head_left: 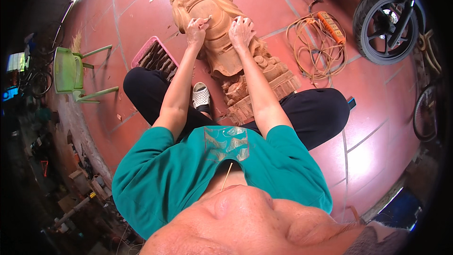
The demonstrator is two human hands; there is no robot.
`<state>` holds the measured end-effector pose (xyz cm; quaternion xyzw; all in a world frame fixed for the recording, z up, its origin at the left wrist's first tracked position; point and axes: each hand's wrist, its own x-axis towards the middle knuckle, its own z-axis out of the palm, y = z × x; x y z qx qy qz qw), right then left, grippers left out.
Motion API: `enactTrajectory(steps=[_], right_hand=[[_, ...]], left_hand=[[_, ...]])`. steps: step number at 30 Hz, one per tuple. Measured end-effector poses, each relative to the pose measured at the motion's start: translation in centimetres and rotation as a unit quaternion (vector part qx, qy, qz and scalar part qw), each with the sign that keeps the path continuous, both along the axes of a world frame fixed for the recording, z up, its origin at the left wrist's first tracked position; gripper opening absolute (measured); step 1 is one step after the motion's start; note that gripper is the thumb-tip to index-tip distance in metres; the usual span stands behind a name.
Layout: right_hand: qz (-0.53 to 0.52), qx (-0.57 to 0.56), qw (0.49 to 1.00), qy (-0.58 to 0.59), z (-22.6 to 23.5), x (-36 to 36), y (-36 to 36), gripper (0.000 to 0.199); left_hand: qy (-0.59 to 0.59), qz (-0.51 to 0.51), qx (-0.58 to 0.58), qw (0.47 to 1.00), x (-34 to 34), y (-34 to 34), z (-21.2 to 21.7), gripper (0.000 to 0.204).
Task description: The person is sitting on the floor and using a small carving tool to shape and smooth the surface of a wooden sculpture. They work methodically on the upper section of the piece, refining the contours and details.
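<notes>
Large pale-brown carved wooden statue: lies on the red tiled floor, long axis running away from the sitter. Left hand and right hand both rest on its upper body, equally near; left grip pinches a small pale scrap, right fingers curled flat.

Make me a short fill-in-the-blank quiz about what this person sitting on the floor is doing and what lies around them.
1. Both hands, the left hand and the right hand, rest on a carved ____ statue.
2. The toppled plastic chair to the person's left is ____ in colour.
3. Beside the coiled cable stands a vehicle's black ____.
4. The floor is laid with reddish ____.

Missing words: wooden; green; wheel; tiles
</notes>
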<state>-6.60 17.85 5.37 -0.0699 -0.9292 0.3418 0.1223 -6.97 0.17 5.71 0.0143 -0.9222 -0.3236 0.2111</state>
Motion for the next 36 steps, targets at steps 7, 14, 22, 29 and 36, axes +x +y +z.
enactTrajectory(steps=[7, 14, 22, 29, 36], right_hand=[[-0.003, -0.021, 1.0, 0.001, 0.1, 0.1, 0.2, 0.019], [-0.013, -0.03, 0.999, -0.005, 0.2, -0.1, 0.4, 0.017], [-0.005, -0.027, 1.0, -0.011, 0.6, 0.2, 0.0, 0.02], [-0.02, -0.013, 1.0, -0.005, 0.1, -0.1, 0.6, 0.019], [-0.013, -0.031, 0.999, -0.011, -0.1, -0.1, 0.2, 0.019]], left_hand=[[-0.047, -0.049, -0.016, 0.998, 2.2, 0.4, 1.4, 0.014], [0.064, -0.034, -0.127, 0.989, -0.7, 1.2, 0.0, 0.017], [-0.007, 0.011, -0.031, 0.999, -4.5, -1.3, 0.0, 0.015], [-0.043, -0.062, -0.072, 0.995, -1.2, 1.9, 1.0, 0.013], [-0.038, 0.052, -0.093, 0.994, -6.4, 0.8, 0.9, 0.011]])
